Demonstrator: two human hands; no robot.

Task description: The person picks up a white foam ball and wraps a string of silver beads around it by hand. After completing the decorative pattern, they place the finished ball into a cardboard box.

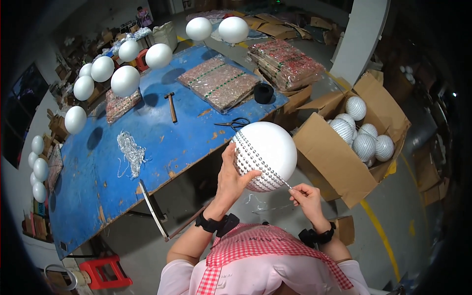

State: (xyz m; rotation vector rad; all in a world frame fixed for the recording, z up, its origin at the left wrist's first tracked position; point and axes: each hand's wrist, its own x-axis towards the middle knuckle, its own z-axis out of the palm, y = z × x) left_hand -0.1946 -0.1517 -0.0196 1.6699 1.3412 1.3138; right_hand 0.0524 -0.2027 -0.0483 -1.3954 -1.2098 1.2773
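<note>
Along the left edge a row of plain white foam balls (83,87) curves past the blue desk (98,187), on which lie a tangle of silver bead strand (130,151), a hammer (170,106), flat packs of bead trim (219,81) and a pair of scissors (236,123).

In front of the desk's near edge the left hand (233,177) cups a large white foam ball (265,155) from below and behind, thumb pressed against the rows of silver beads (250,164) that cover its lower left face; the upper right half is bare. The right hand (307,196) sits just beside the ball's underside, its grip narrow, thumb and forefinger pinched on what looks like the free end of the bead strand (286,184), though the strand is too thin to be sure.

To lay this row well, it seems best to keep the strand taut with the right hand, seat it snug against the previous row with no gap, and let the left thumb pin each stretch while the ball turns slowly.

Further right an open cardboard box (324,152) on the floor holds finished beaded balls (364,145).
</note>
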